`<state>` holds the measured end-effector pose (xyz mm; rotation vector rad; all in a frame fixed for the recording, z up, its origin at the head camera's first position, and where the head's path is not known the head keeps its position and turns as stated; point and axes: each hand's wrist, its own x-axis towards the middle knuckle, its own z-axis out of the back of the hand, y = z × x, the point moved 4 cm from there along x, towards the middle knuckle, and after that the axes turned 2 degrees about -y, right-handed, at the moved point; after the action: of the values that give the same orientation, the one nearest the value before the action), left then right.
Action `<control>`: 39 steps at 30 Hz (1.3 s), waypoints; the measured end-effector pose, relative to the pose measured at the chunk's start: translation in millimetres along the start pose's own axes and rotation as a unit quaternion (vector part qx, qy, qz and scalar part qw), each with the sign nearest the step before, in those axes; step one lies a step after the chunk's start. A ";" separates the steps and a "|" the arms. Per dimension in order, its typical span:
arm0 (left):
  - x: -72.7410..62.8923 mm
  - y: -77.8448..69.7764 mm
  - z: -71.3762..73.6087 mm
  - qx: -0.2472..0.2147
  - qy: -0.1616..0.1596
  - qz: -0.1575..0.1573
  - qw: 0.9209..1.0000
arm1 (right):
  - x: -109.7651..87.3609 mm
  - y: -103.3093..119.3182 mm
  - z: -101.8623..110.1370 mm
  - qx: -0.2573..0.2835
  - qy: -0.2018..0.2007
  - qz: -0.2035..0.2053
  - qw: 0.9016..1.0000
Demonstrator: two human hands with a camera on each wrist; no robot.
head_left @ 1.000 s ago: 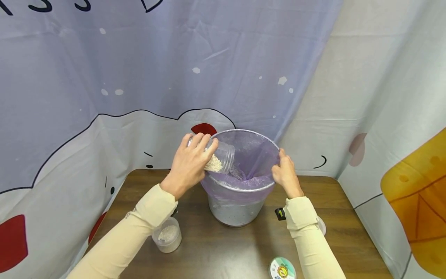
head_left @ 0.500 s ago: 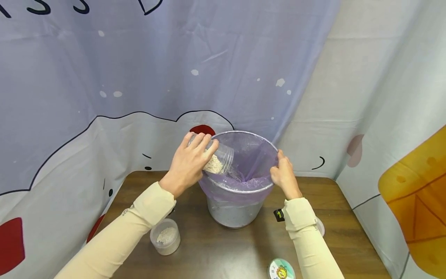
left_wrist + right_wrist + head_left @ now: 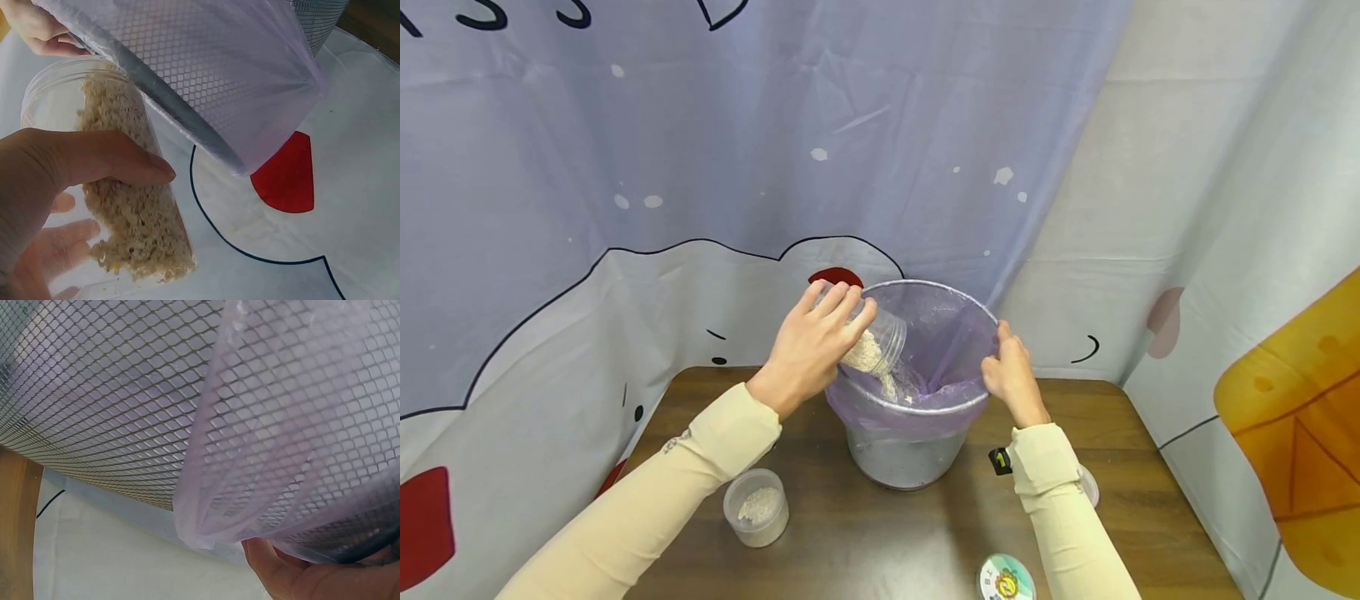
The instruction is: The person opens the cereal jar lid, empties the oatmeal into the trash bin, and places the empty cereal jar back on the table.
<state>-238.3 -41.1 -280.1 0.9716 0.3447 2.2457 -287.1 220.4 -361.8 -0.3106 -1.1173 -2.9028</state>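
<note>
Clear jar (image 3: pixel 893 337), tilted at the left rim of the mesh bin (image 3: pixel 906 462), its mouth turned inward over the purple liner (image 3: pixel 943 333). The head view shows pale crumbly grains (image 3: pixel 865 354) spilling from the mouth just inside the bin's near left edge; of the left hand (image 3: pixel 808 350) it gives mainly the back. The left wrist view supplies the grip — thumb (image 3: pixel 125 159) across the jar, other fingers behind it, visible through the clear wall — and shows the grains banked along one side. The right hand (image 3: pixel 1015 379) holds the bin's right rim; the right wrist view shows its fingers at the dark rim, beside a fold of liner, and resolves the bin's wall as diamond mesh, plain grey in the head view. Only the head view includes the second tub (image 3: pixel 756 510), containing similar grains, left of the bin and nearer the person, and the green-and-white disc (image 3: pixel 1006 577), right of the bin and nearer still, both on the wooden table (image 3: pixel 880 550).
</note>
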 end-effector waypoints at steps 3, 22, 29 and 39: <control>0.7 -0.8 -0.5 0.006 0.003 -0.005 1.000 | 0.1 0.1 0.2 0.001 0.003 -0.001 1.000; 5.5 -6.4 0.4 0.032 -0.022 -0.053 0.998 | -0.7 0.7 1.6 0.016 -0.009 0.011 1.000; 5.5 -8.8 0.4 0.040 -0.032 -0.065 0.997 | 0.5 -0.3 1.7 0.002 -0.014 0.012 1.000; 9.8 -12.9 2.4 0.046 -0.037 -0.077 0.995 | -0.2 -2.6 0.4 0.005 -0.003 -0.002 1.000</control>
<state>-235.5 -25.1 -279.1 1.0380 0.4777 2.0646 -287.1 222.7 -363.3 -0.3163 -1.1356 -2.9010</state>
